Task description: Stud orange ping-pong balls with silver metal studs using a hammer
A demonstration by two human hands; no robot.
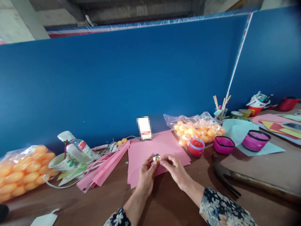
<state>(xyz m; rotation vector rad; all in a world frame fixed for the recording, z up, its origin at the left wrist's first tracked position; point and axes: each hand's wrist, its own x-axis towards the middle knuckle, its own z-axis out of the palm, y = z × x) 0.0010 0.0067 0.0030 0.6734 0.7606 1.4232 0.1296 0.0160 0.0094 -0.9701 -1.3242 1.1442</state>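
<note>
A small shiny silver ball (156, 157), with a yellowish patch low on its side, is up between both hands over the pink paper sheets (162, 142). My left hand (147, 175) pinches it from the left between thumb and fingers. At the ball's right edge, the thumb and forefinger of my right hand (176, 171) close together and touch it; whether they also grip something tiny cannot be made out. Behind the hands, a small red pot with a pale rim (196, 148) stands to the right of the paper.
A claw hammer (256, 182) lies at right, near two magenta round containers (224, 145). Bags of orange balls stand at left (28, 171) and back right (199, 130). Pink paper strips (105, 168), a cup (60, 161) and a bottle (82, 147) crowd the left. A blue partition (117, 78) rises behind.
</note>
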